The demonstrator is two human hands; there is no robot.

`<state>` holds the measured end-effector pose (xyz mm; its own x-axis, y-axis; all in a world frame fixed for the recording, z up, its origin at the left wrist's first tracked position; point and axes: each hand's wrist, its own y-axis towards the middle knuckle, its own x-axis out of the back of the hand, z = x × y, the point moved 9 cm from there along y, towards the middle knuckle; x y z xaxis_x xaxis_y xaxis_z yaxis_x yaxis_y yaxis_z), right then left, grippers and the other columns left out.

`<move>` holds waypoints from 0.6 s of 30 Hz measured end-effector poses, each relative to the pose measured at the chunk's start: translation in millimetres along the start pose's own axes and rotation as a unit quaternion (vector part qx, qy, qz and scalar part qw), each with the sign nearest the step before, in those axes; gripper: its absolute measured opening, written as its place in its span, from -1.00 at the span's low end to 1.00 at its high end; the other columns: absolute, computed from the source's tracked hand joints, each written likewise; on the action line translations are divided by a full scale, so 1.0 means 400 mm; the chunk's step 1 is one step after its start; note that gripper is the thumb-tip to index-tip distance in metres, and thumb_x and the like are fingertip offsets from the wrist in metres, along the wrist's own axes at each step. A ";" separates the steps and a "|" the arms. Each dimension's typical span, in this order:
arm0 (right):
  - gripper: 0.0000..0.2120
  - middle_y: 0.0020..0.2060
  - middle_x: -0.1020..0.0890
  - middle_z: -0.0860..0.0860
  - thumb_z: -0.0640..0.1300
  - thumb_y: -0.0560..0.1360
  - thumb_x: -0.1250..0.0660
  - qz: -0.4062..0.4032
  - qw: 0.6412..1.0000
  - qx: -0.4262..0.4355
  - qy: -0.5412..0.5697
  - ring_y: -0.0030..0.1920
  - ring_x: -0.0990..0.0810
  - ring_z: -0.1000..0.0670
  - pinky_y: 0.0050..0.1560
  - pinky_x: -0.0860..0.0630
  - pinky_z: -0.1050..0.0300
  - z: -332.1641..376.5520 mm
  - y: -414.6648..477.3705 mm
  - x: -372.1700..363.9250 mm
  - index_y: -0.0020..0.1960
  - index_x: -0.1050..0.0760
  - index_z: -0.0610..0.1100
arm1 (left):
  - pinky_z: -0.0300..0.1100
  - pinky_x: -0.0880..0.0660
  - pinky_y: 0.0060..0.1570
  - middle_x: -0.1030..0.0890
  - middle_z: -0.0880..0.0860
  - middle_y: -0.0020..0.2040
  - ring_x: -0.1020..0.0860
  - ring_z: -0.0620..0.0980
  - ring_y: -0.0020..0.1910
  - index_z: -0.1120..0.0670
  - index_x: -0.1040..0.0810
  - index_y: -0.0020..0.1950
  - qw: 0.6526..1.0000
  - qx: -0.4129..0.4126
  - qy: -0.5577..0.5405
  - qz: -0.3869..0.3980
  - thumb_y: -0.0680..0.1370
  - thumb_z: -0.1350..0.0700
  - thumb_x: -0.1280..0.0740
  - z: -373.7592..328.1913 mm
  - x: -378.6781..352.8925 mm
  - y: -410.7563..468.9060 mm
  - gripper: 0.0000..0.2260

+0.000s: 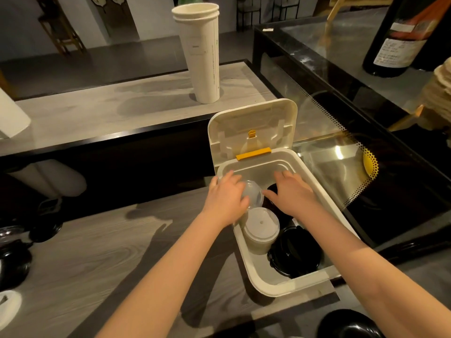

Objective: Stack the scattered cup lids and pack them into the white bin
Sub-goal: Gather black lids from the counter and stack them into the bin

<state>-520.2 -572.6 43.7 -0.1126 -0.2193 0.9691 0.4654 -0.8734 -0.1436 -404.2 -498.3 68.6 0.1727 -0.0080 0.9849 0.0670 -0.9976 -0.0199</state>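
Note:
The white bin [314, 191] stands open on the grey wooden counter, its hinged cover [253, 128] tipped up at the back. Inside, my left hand [225, 201] holds a stack of clear domed lids [253, 193] against the bin's left wall. My right hand [292, 193] reaches in beside it, fingers spread over a stack of black lids [271, 203]. Nearer to me in the bin stand a stack of white lids [261, 228] and another stack of black lids [295, 252].
A tall stack of white paper cups [202, 52] stands on the raised shelf behind. Loose black lids [14, 259] and a white lid [7, 306] lie at the counter's left edge; a black lid [346, 325] sits at the bottom right. A glass-topped case [341, 152] with a dark bottle [402, 37] flanks the right.

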 end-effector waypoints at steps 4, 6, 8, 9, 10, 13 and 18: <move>-0.51 0.28 -0.45 -0.08 0.17 0.56 -0.16 -0.070 0.993 0.052 0.078 0.29 -0.39 -0.12 0.22 -0.40 -0.04 0.094 -0.004 0.078 0.36 -0.31 -0.11 | 0.08 -0.01 0.45 -0.26 0.00 0.49 -0.08 0.01 0.51 0.03 -0.26 0.47 0.994 0.071 -0.043 -0.065 0.60 -0.07 -0.12 0.094 0.072 -0.052 -0.55; -0.50 0.33 -0.43 -0.06 0.13 0.56 -0.17 -0.095 0.986 0.101 0.095 0.33 -0.37 -0.10 0.28 -0.37 -0.03 0.163 -0.007 0.105 0.41 -0.30 -0.10 | 0.08 -0.02 0.47 -0.23 0.00 0.51 -0.06 0.01 0.52 0.03 -0.20 0.50 0.990 0.110 -0.048 -0.075 0.61 -0.09 -0.11 0.155 0.098 -0.088 -0.52; -0.49 0.40 -0.36 -0.05 0.11 0.57 -0.18 -0.108 0.978 0.145 0.100 0.40 -0.31 -0.08 0.31 -0.33 0.01 0.239 -0.018 0.119 0.45 -0.26 -0.09 | 0.08 0.00 0.47 -0.21 0.00 0.51 -0.05 0.00 0.52 0.03 -0.19 0.50 0.986 0.141 -0.041 -0.081 0.61 -0.09 -0.10 0.218 0.120 -0.128 -0.52; -0.48 0.44 -0.31 -0.05 0.10 0.58 -0.18 -0.105 0.976 0.160 0.106 0.43 -0.26 -0.07 0.34 -0.30 0.01 0.276 -0.024 0.119 0.47 -0.24 -0.08 | 0.08 0.00 0.47 -0.21 0.00 0.51 -0.04 0.00 0.52 0.04 -0.20 0.50 0.984 0.154 -0.037 -0.085 0.61 -0.10 -0.11 0.250 0.130 -0.148 -0.52; -0.48 0.46 -0.27 -0.04 0.10 0.58 -0.18 -0.099 0.974 0.173 0.112 0.46 -0.23 -0.06 0.37 -0.27 0.02 0.313 -0.030 0.114 0.48 -0.23 -0.07 | 0.07 0.00 0.47 -0.21 0.00 0.51 -0.04 0.00 0.52 0.04 -0.21 0.50 0.981 0.165 -0.035 -0.090 0.61 -0.10 -0.11 0.282 0.140 -0.169 -0.52; -0.47 0.49 -0.23 -0.02 0.09 0.58 -0.18 -0.079 0.971 0.193 0.119 0.48 -0.18 -0.04 0.41 -0.22 0.03 0.425 -0.044 0.088 0.49 -0.21 -0.04 | 0.08 -0.02 0.48 -0.21 0.01 0.51 -0.04 0.00 0.52 0.05 -0.23 0.49 0.974 0.200 -0.037 -0.096 0.61 -0.10 -0.11 0.387 0.161 -0.233 -0.52; -0.49 0.47 -0.27 -0.02 0.08 0.58 -0.20 -0.059 0.966 0.219 0.123 0.47 -0.21 -0.04 0.42 -0.27 0.00 0.639 -0.069 0.020 0.47 -0.24 -0.04 | 0.08 -0.02 0.46 -0.20 0.01 0.52 -0.03 0.00 0.53 0.06 -0.24 0.48 0.964 0.244 -0.053 -0.091 0.61 -0.08 -0.13 0.576 0.180 -0.352 -0.53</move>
<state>-309.7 -439.1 106.5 -0.3681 -0.2742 0.8885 0.7576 -0.6424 0.1156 -174.6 -342.5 102.8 0.2117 0.1966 0.9573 0.5558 -0.8300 0.0475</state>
